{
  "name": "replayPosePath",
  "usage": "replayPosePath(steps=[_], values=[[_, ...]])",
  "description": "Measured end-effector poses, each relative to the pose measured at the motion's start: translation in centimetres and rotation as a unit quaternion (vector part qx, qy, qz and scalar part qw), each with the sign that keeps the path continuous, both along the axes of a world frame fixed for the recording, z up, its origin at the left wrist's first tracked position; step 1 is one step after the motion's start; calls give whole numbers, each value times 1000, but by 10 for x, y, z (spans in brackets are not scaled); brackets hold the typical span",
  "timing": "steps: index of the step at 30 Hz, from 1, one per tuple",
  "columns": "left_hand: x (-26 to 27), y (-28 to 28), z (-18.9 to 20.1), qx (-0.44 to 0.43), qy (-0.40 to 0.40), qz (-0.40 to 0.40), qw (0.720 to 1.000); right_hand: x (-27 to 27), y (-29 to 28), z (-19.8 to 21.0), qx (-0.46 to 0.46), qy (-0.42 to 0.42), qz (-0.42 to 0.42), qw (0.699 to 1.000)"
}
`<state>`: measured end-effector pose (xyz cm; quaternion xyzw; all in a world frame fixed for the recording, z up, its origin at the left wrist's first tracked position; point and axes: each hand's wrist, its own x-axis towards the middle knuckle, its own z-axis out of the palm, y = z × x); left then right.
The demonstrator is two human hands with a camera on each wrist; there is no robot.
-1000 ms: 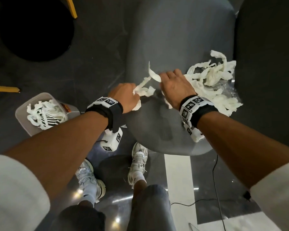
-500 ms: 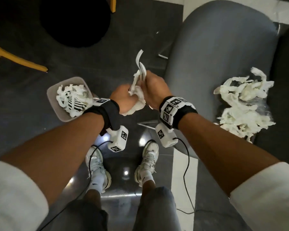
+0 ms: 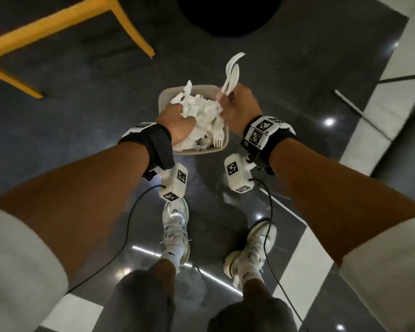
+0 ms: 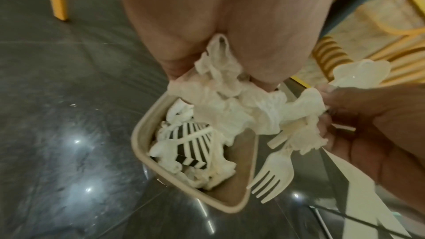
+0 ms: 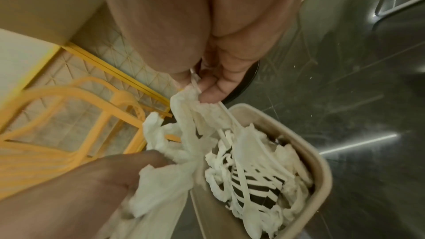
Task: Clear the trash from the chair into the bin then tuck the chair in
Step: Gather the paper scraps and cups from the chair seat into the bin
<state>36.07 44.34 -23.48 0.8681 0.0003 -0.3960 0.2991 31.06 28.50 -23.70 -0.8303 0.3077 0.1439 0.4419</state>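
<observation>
A beige bin (image 3: pixel 201 87) stands on the dark floor, holding white paper scraps and a black-and-white striped item (image 4: pixel 195 144). Both hands hover just above it. My left hand (image 3: pixel 180 116) grips a crumpled wad of white tissue (image 4: pixel 230 108) over the bin's left side. My right hand (image 3: pixel 228 99) grips the other end of the wad together with white plastic spoons (image 3: pixel 233 70) that stick up from the fist. A white plastic fork (image 4: pixel 273 172) hangs from the bundle over the bin's near edge. The grey chair is out of view.
Yellow chair legs (image 3: pixel 127 20) stand at the far left, and a black round base (image 3: pixel 225 13) lies beyond the bin. A thin metal leg (image 3: pixel 359 111) crosses the floor at the right. My feet (image 3: pixel 175 226) stand right behind the bin, with cables trailing from both wrists.
Both hands lifted the tissue and cutlery off the grey chair and carried them left to above the bin. The chair and its remaining pile have left the view.
</observation>
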Motion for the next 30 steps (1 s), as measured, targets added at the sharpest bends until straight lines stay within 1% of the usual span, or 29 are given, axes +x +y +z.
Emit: replayPosePath(steps=[3, 6, 7, 9, 10, 13, 15, 17, 19, 21, 24, 26, 28, 30], values=[[18, 29, -41, -19, 36, 51, 998, 25, 26, -49, 10, 10, -30, 999], [26, 34, -75, -51, 78, 86, 992, 33, 42, -95, 10, 8, -52, 999], [28, 32, -88, -54, 82, 95, 991, 33, 45, -110, 11, 17, -53, 998], [26, 23, -102, -53, 94, 97, 989, 28, 50, -137, -10, 62, -24, 998], [25, 19, -112, -48, 101, 89, 990, 25, 52, -149, -21, 85, -6, 996], [18, 5, -129, -6, 81, -5, 997, 20, 51, -166, -28, 142, 21, 989], [15, 4, -135, 25, 78, -49, 995, 20, 50, -164, -19, 168, 52, 984], [14, 5, -133, 57, 74, -83, 992, 17, 47, -152, -6, 183, 79, 980], [14, 5, -121, 85, 56, -103, 989, 10, 42, -136, 2, 178, 87, 980], [17, 3, -108, 104, 36, -103, 989, 1, 36, -119, 22, 174, 59, 983], [14, -5, -83, 147, -2, -105, 983, -15, 24, -89, 86, 148, -10, 985], [9, -15, -65, 174, -27, -111, 978, -32, 7, -76, 125, 141, -33, 982], [1, -32, -41, 175, -51, -115, 977, -55, -14, -56, 170, 119, -87, 974], [-13, -58, -17, 147, -73, -141, 976, -83, -37, -29, 186, 91, -127, 970]])
